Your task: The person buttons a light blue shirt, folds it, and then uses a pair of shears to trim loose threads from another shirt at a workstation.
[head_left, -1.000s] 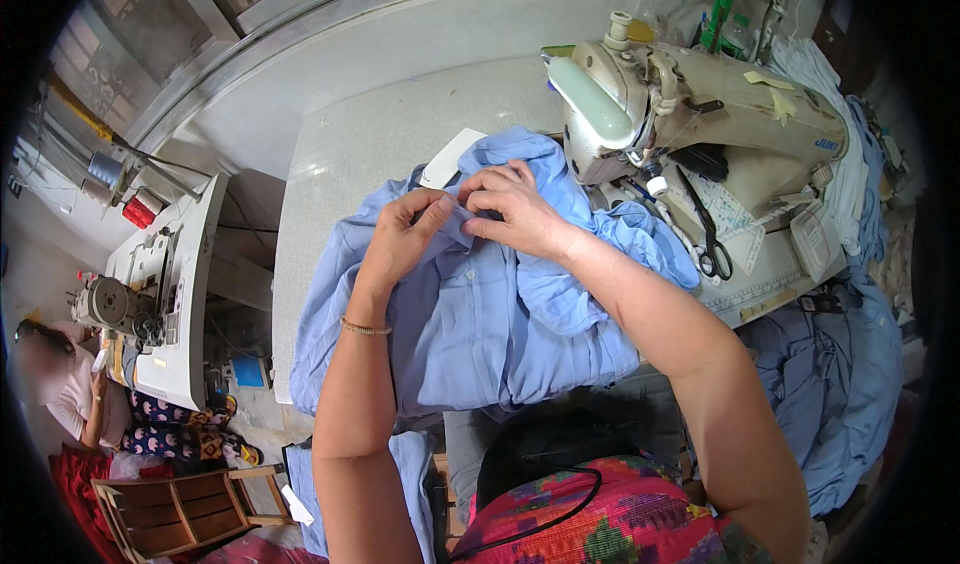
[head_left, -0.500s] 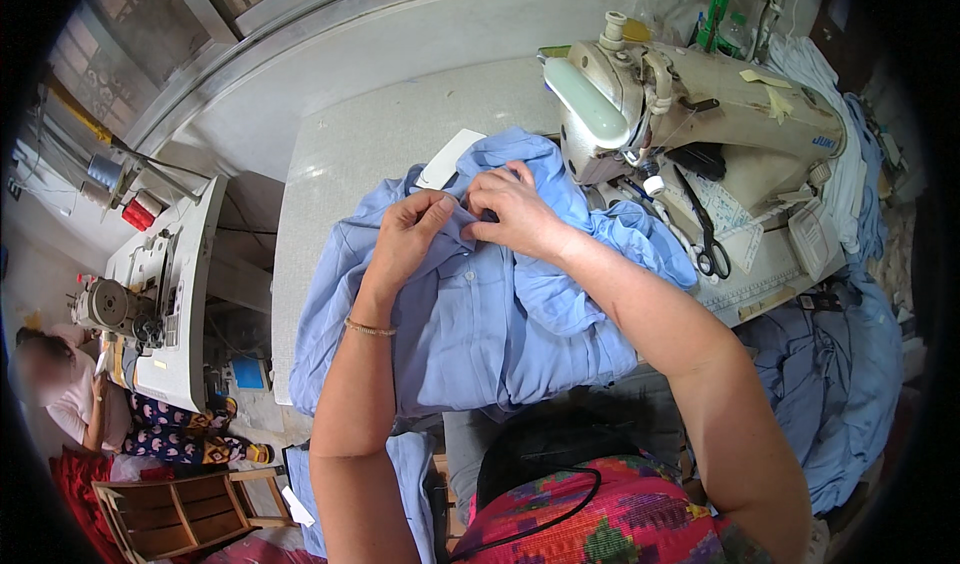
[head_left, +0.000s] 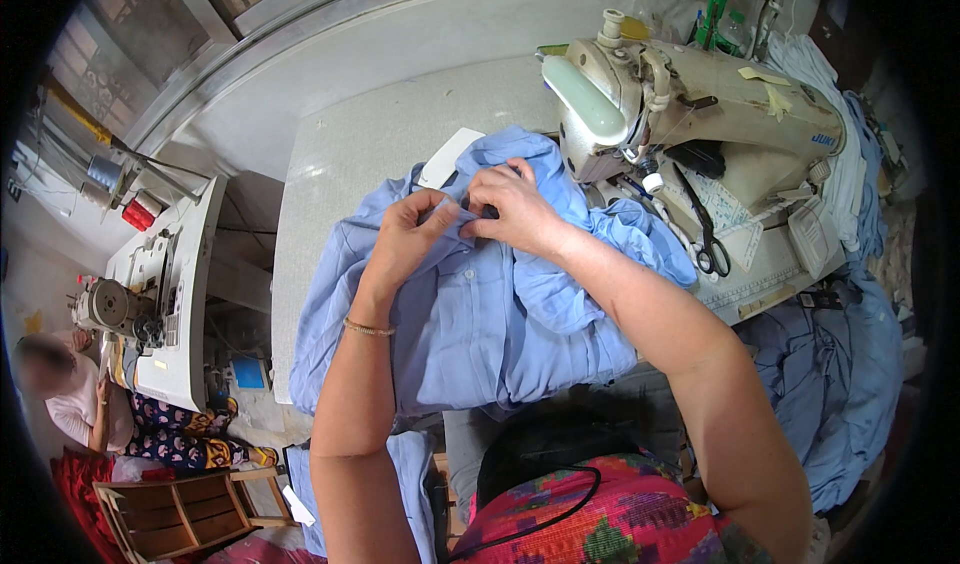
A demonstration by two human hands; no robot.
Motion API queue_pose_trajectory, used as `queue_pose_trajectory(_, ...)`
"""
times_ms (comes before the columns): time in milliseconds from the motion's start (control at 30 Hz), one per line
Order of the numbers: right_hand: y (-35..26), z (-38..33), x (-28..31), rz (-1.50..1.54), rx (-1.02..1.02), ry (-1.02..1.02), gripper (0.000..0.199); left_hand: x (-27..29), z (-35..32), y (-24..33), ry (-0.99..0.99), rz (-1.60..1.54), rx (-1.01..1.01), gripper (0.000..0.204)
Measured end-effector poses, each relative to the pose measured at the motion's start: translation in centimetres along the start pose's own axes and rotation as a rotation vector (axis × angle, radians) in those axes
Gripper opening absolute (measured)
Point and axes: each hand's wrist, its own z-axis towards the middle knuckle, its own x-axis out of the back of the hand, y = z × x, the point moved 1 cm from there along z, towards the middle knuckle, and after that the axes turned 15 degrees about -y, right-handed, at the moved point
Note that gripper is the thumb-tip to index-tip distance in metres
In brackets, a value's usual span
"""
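Blue shirt (head_left: 470, 334), crumpled, lies along the near edge of the bench (head_left: 350, 134), filling most of the near left corner. Left hand (head_left: 408, 232) has thumb and forefinger clamped on a fold of it, upper part of the shirt. Right hand (head_left: 515, 209) bent over the same spot, small dark gap between thumb and forefinger; cannot tell if its fingers are clamped on cloth, contact partly hidden. White card (head_left: 450, 157) just beyond the shirt, toward the far edge. Lighter blue cloth (head_left: 650, 249) bunched right of the shirt; can't tell if it's a separate piece. Black scissors (head_left: 708, 234) near that, toward the right end, beside the sewing machine (head_left: 720, 94).

Risks, my guess: fold slips out if the left pinch loosens, thin soft fabric. Whole shirt could slide over the near edge if tugged toward the body, since so much sits right there. Pulling the bunched cloth could drag the scissors along or snag on a blade. Loose layers might get pinched in together, as they overlap under the fingers
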Motion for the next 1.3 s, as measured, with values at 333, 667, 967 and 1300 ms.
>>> queue_pose_trajectory(333, 0.2, 0.2, 0.0, 0.054, 0.047, -0.048, 0.019, -0.3, 0.0, 0.1, 0.091, 0.229, -0.114, 0.011)
queue_pose_trajectory(667, -0.6, -0.6, 0.8, -0.144, 0.012, 0.071, 0.009, -3.3, -1.9, 4.0, 0.132, 0.694, -0.239, 0.012)
queue_pose_trajectory(967, -2.7, -1.1, 1.7, -0.270, 0.079, -0.075, 0.016, -6.9, -5.5, 3.8, 0.255, 0.818, -0.276, 0.017)
queue_pose_trajectory(1300, -1.0, -1.6, -0.3, 0.890, -0.323, -0.340, 0.007, -10.0, -7.0, 2.9, 0.152, 0.786, -0.341, 0.025)
